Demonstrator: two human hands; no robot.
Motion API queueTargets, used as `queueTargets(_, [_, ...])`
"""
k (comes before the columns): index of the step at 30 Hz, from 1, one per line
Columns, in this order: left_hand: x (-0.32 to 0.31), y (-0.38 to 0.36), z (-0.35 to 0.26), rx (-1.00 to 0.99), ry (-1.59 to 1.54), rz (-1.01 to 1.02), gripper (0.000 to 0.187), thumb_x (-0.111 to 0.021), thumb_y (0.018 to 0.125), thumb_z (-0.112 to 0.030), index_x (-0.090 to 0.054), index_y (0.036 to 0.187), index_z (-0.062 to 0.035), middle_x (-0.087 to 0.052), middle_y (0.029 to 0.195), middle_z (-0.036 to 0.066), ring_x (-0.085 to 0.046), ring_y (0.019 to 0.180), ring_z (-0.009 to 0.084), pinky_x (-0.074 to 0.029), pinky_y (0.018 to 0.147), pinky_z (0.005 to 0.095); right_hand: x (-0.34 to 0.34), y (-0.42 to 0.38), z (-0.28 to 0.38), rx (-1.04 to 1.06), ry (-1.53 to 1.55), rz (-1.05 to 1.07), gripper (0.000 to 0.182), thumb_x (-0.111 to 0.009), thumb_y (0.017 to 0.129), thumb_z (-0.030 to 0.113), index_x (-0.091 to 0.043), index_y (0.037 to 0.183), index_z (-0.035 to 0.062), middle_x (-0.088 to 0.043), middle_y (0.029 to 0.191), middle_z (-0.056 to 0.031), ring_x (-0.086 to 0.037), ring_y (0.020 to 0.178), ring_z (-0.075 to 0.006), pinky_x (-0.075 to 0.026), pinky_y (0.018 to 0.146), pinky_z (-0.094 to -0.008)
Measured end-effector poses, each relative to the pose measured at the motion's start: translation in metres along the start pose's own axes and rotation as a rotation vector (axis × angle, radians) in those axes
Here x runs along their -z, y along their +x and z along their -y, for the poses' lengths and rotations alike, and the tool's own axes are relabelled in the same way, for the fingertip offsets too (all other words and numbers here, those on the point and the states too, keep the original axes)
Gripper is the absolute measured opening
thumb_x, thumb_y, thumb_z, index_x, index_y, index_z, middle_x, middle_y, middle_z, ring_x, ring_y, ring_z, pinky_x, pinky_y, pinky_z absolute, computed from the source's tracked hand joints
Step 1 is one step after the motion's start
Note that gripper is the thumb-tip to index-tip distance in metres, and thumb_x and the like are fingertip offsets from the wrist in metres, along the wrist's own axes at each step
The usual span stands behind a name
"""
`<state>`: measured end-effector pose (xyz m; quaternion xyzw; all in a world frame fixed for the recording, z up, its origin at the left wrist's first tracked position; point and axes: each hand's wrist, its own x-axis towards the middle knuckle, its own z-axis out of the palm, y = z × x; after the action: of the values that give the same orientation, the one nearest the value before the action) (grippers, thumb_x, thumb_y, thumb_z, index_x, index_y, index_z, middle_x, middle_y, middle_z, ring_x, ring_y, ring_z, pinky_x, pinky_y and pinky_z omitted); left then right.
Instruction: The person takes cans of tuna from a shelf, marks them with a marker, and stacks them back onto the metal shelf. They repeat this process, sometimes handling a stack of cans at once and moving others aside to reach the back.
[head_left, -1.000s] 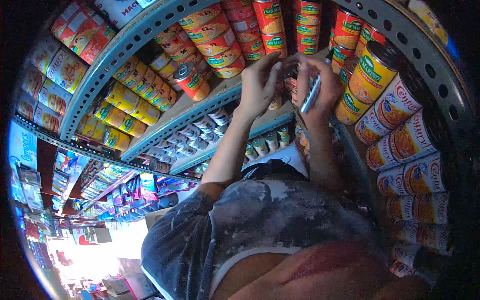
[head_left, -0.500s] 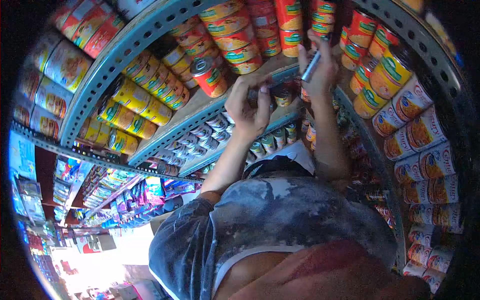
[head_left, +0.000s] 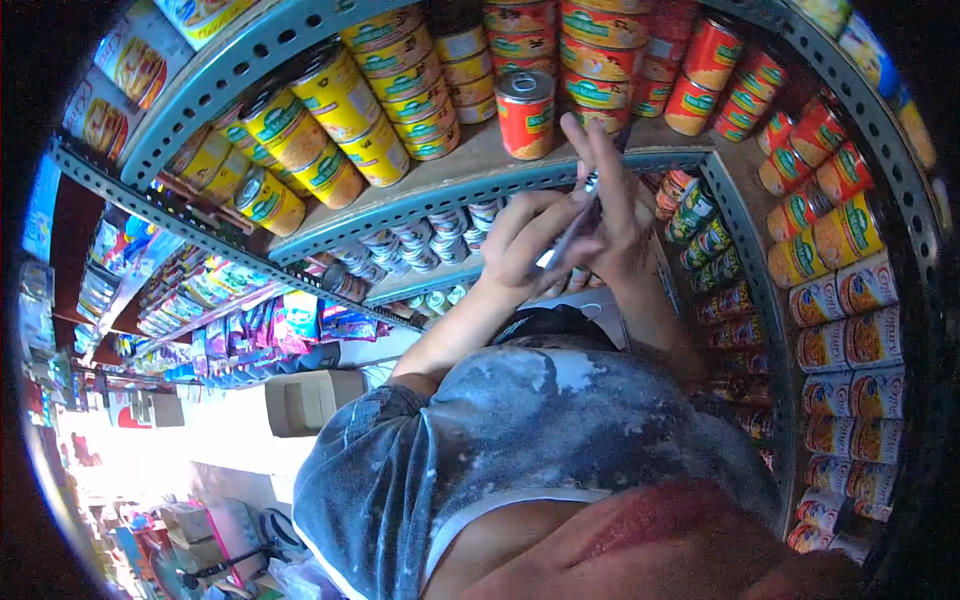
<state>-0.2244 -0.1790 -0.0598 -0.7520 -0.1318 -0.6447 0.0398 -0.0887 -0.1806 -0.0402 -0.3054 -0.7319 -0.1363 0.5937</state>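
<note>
A thin dark flat thing with a pale edge, apparently a phone (head_left: 571, 236), is held between my two hands and seen nearly edge-on. My left hand (head_left: 524, 242) is closed at its lower end with curled fingers. My right hand (head_left: 618, 215) holds it from the other side, with some fingers stretched upward. The phone's face is hidden. Just beyond the hands, a red can with a pull-tab lid (head_left: 525, 115) stands upright at the front of a shelf, apart from my fingers.
Yellow cans (head_left: 350, 115) and stacked red-and-yellow cans (head_left: 603, 55) fill the shelf ahead. White-labelled cans (head_left: 850, 340) are piled at the right. A perforated metal shelf edge (head_left: 440, 200) runs below the hands. Lower shelves hold small cans (head_left: 420, 245). A beige bin (head_left: 312, 402) stands at the lower left.
My left hand has moved right and up to the phone, while my right hand has come lower and closer to it. The view has shifted, so the shelves appear further right.
</note>
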Motion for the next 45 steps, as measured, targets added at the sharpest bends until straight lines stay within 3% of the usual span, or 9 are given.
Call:
queueTargets(3, [0.026,-0.005,-0.002,0.041,0.082,-0.021,0.041,-0.068,0.087,-0.036,-0.063,0.1,0.0026,-0.066,0.086,0.019,-0.064,0.067,0.0283,-0.052,0.059,0.0354,-0.013,-0.001,0.01,0.032,0.076,0.066,0.056,-0.058,0.085,0.006,-0.041,0.137,-0.0065,-0.066,0.113,-0.02,-0.068,0.088,-0.0298,-0.054,0.073,-0.0367])
queueTargets(6, [0.049,-0.014,0.002,0.02,0.085,-0.191,0.044,-0.075,0.08,-0.036,-0.065,0.103,-0.0001,-0.065,0.083,0.014,-0.065,0.072,0.0264,-0.052,0.06,0.0324,-0.031,-0.022,0.007,-0.041,0.264,0.106,0.054,-0.063,0.078,0.003,-0.047,0.128,-0.0059,-0.069,0.101,-0.0152,-0.068,0.078,-0.0292,-0.055,0.068,-0.0378])
queueTargets(9, [0.073,-0.028,0.007,0.052,0.112,-0.305,0.041,-0.065,0.089,-0.039,-0.06,0.106,-0.0023,-0.064,0.081,0.014,-0.064,0.068,0.0254,-0.052,0.058,0.0332,-0.035,-0.006,-0.007,0.235,0.214,-0.029,0.053,-0.066,0.075,0.001,-0.048,0.124,-0.0039,-0.069,0.092,-0.0118,-0.066,0.068,-0.0299,-0.055,0.064,-0.0388])
queueTargets(13, [0.081,-0.029,0.004,0.087,0.073,-0.394,0.038,-0.06,0.093,-0.039,-0.056,0.109,-0.0047,-0.06,0.078,0.013,-0.063,0.063,0.0219,-0.051,0.055,0.0318,-0.048,0.013,-0.012,-0.159,-0.174,0.006,0.075,-0.079,0.076,0.016,-0.036,0.136,0.0008,-0.051,0.125,-0.0235,-0.057,0.111,-0.0359,-0.048,0.09,-0.0423])
queueTargets(18, [0.086,-0.03,0.006,0.081,0.05,-0.371,0.038,-0.059,0.094,-0.038,-0.054,0.109,-0.0043,-0.059,0.08,0.013,-0.063,0.061,0.0218,-0.051,0.054,0.031,-0.069,0.018,-0.012,-0.21,-0.184,0.046,0.077,-0.078,0.077,0.022,-0.036,0.137,0.0006,-0.052,0.116,-0.025,-0.058,0.097,-0.0434,-0.05,0.08,-0.0462])
queueTargets(33, [0.086,-0.038,0.025,0.075,0.065,-0.453,0.04,-0.057,0.094,-0.04,-0.051,0.107,-0.0024,-0.057,0.078,0.013,-0.059,0.058,0.0201,-0.049,0.053,0.0313,-0.089,0.025,0.001,-0.272,-0.07,0.133,0.075,-0.079,0.075,0.017,-0.042,0.139,0.0026,-0.05,0.114,-0.0204,-0.057,0.099,-0.0379,-0.05,0.079,-0.043])
queueTargets(39, [0.089,-0.035,0.026,0.07,0.075,-0.501,0.042,-0.056,0.095,-0.039,-0.05,0.106,0.0002,-0.054,0.08,0.014,-0.056,0.055,0.0192,-0.045,0.048,0.0294,-0.052,0.008,-0.031,-0.066,-0.282,-0.021,0.071,-0.08,0.075,0.015,-0.043,0.134,0.0012,-0.051,0.119,-0.0177,-0.057,0.103,-0.0338,-0.051,0.081,-0.0386])
queueTargets(42, [0.088,-0.035,0.028,0.073,0.038,-0.562,0.042,-0.055,0.096,-0.04,-0.049,0.106,0.0004,-0.054,0.081,0.015,-0.056,0.054,0.019,-0.044,0.047,0.029,-0.035,0.007,-0.05,-0.122,-0.529,-0.212,0.075,-0.082,0.072,0.012,-0.041,0.134,0.0031,-0.047,0.121,-0.0166,-0.053,0.108,-0.0315,-0.049,0.087,-0.0375])
queueTargets(45, [0.085,-0.035,0.027,0.089,0.047,-0.535,0.042,-0.055,0.096,-0.04,-0.048,0.107,0.0003,-0.054,0.08,0.015,-0.057,0.055,0.0191,-0.044,0.048,0.029,-0.031,0.004,-0.063,-0.429,-0.244,-0.172,0.085,-0.083,0.069,0.015,-0.034,0.138,0.007,-0.04,0.124,-0.0236,-0.048,0.111,-0.0409,-0.045,0.092,-0.0472])
